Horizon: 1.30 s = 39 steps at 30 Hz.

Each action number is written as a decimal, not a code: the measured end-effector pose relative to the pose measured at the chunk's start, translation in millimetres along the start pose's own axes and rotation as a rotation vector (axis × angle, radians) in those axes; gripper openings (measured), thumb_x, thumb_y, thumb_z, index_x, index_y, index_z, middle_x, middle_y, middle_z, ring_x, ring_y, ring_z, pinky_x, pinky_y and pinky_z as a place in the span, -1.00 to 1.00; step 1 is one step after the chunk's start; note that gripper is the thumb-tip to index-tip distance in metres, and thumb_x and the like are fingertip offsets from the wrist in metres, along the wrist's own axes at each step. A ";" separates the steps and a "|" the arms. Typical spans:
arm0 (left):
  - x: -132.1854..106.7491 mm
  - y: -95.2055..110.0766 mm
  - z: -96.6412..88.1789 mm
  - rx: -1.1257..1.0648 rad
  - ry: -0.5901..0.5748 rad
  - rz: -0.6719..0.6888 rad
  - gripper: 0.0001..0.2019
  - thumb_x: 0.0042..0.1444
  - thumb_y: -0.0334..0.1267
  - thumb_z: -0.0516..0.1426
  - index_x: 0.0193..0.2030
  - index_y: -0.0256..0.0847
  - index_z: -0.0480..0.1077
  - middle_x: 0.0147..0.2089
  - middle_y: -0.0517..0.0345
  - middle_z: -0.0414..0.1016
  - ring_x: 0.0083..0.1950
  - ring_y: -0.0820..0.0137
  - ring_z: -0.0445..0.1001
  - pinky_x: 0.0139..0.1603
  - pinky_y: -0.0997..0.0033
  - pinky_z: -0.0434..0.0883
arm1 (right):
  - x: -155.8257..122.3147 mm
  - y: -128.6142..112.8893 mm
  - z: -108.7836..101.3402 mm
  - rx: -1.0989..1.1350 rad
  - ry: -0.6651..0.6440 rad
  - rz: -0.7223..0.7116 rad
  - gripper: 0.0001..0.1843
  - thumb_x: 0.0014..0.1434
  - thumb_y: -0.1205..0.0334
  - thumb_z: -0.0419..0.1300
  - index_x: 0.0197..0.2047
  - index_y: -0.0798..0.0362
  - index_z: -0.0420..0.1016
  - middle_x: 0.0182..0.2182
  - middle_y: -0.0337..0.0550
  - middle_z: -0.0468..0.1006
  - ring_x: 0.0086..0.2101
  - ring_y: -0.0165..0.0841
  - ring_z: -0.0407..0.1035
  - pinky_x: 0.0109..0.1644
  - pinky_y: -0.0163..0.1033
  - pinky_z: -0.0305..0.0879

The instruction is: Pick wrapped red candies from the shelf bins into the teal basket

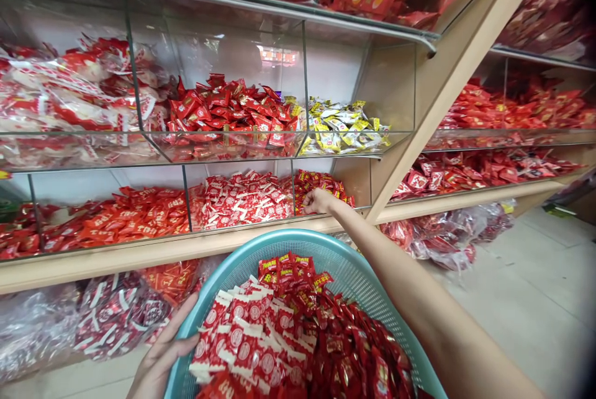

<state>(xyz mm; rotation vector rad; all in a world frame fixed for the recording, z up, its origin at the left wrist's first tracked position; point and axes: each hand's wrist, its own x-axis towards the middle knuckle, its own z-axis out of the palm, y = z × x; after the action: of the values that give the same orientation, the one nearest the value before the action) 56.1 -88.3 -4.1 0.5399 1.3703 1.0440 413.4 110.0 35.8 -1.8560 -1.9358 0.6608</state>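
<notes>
The right hand's [319, 201] curled fingers, pinching what I cannot tell, seem to be gathering the red-and-yellow wrapped candies [317, 179] just beyond them, which calls next for a secure grasp, while the left hand [161, 349] clasps the teal plastic basket [291, 237] below them.

Left hand [161, 349], right hand [318, 201] and right forearm [414, 275] are bare.

We see basket [359, 257]: teal, perforated, opening up, heaped with wrapped candies [254, 331]; red-white on left, dark red on right, few red-yellow at far end. Beyond basket, red-yellow pile [307, 180] lies in bin [361, 180].
</notes>
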 end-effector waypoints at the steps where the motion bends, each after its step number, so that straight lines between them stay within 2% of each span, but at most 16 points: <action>1: -2.0 1.0 1.4 -0.010 -0.002 -0.006 -0.41 -0.26 -0.24 0.24 0.03 0.12 0.36 0.03 0.31 0.46 0.11 0.14 0.31 0.18 0.21 0.12 | 0.5 0.2 0.4 0.012 -0.003 0.006 -0.81 -0.38 0.31 0.34 -0.58 0.10 0.45 -0.71 -0.37 0.35 -0.62 -0.53 0.20 -0.57 -0.43 0.08; 4: -7.8 3.8 5.4 -0.050 -0.005 -0.018 -0.41 -0.24 -0.26 0.24 0.04 0.10 0.35 0.06 0.31 0.43 0.12 0.14 0.30 0.15 0.21 0.18 | 0.0 -0.3 1.7 0.064 0.024 0.018 -0.83 -0.36 0.34 0.32 -0.58 0.12 0.43 -0.71 -0.36 0.34 -0.63 -0.53 0.18 -0.58 -0.42 0.08; 9: -13.5 6.1 8.8 -0.127 -0.053 -0.067 -0.41 -0.17 -0.37 0.21 0.07 0.13 0.32 0.04 0.28 0.45 0.09 0.25 0.34 0.11 0.35 0.22 | -13.9 -8.0 -6.4 0.178 0.122 0.013 -0.84 -0.19 0.27 0.24 -0.47 0.16 0.43 -0.63 -0.30 0.39 -0.59 -0.53 0.20 -0.55 -0.42 0.12; 12: -15.7 7.2 9.9 -0.141 -0.048 -0.074 -0.38 -0.18 -0.42 0.20 0.09 0.12 0.30 -0.01 0.25 0.49 0.04 0.26 0.38 0.06 0.37 0.27 | -35.3 -16.2 -24.2 0.318 0.216 -0.018 -0.76 -0.09 0.18 0.19 -0.36 0.17 0.43 -0.53 -0.24 0.44 -0.54 -0.52 0.24 -0.49 -0.41 0.17; 16: -17.1 7.6 12.0 -0.126 -0.033 -0.050 -0.40 -0.18 -0.43 0.20 0.06 0.11 0.33 0.01 0.27 0.47 0.02 0.26 0.40 0.05 0.38 0.28 | -74.1 -27.1 -50.2 0.558 0.310 -0.108 -0.69 -0.13 0.13 0.24 -0.31 0.16 0.43 -0.45 -0.20 0.47 -0.49 -0.50 0.28 -0.41 -0.37 0.22; 19: -18.5 6.7 14.9 -0.113 -0.037 -0.055 -0.41 -0.16 -0.42 0.19 0.07 0.10 0.32 -0.02 0.23 0.50 -0.01 0.23 0.43 0.04 0.31 0.29 | -100.7 -33.2 -57.2 0.533 0.307 -0.178 -0.63 -0.12 0.09 0.26 -0.26 0.14 0.42 -0.44 -0.22 0.45 -0.47 -0.49 0.28 -0.38 -0.33 0.23; 22: -21.0 6.1 17.8 -0.090 -0.045 -0.031 -0.44 -0.13 -0.40 0.18 0.07 0.08 0.32 -0.04 0.19 0.51 0.00 0.21 0.42 0.04 0.26 0.29 | -121.8 -35.1 -47.6 0.427 0.230 -0.252 -0.62 -0.08 0.06 0.25 -0.23 0.13 0.41 -0.47 -0.24 0.44 -0.47 -0.47 0.28 -0.36 -0.31 0.24; 26: -23.1 6.3 17.6 -0.079 -0.051 0.011 -0.46 -0.12 -0.40 0.17 0.06 0.08 0.33 0.05 0.23 0.44 0.00 0.23 0.42 0.03 0.32 0.29 | -144.5 -27.0 -13.2 0.165 0.042 -0.325 -0.73 0.01 0.11 0.19 -0.27 0.11 0.43 -0.42 -0.19 0.46 -0.46 -0.44 0.28 -0.36 -0.29 0.24; 29: -21.6 5.9 14.2 -0.087 -0.060 -0.007 -0.41 -0.15 -0.40 0.19 0.09 0.09 0.31 0.01 0.20 0.48 -0.05 0.21 0.46 -0.03 0.31 0.34 | -155.6 -15.9 14.2 -0.087 0.000 -0.358 -0.81 0.04 0.18 0.18 -0.27 0.09 0.44 -0.35 -0.15 0.46 -0.40 -0.39 0.31 -0.30 -0.27 0.25; 32: -18.2 4.3 10.7 -0.090 -0.064 -0.026 -0.38 -0.18 -0.41 0.20 0.10 0.09 0.30 -0.04 0.16 0.51 -0.09 0.19 0.48 -0.07 0.28 0.37 | -158.0 -12.7 28.6 -0.209 -0.029 -0.377 -0.82 0.10 0.21 0.12 -0.22 0.06 0.43 -0.28 -0.11 0.46 -0.30 -0.36 0.33 -0.21 -0.27 0.24; 39: -14.7 1.9 9.4 -0.114 -0.068 -0.041 -0.40 -0.17 -0.39 0.20 0.09 0.11 0.31 0.01 0.17 0.48 -0.04 0.19 0.45 -0.02 0.25 0.34 | -141.8 -49.6 41.0 -0.391 -0.068 -0.465 -0.78 0.19 0.26 0.00 -0.14 0.06 0.39 -0.20 -0.06 0.41 -0.17 -0.32 0.31 -0.12 -0.25 0.21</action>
<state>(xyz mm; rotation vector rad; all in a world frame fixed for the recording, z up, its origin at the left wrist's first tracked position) 66.3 -97.4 7.0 0.4573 1.2494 1.0544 357.5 -35.4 37.8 -1.4932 -2.5632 0.2106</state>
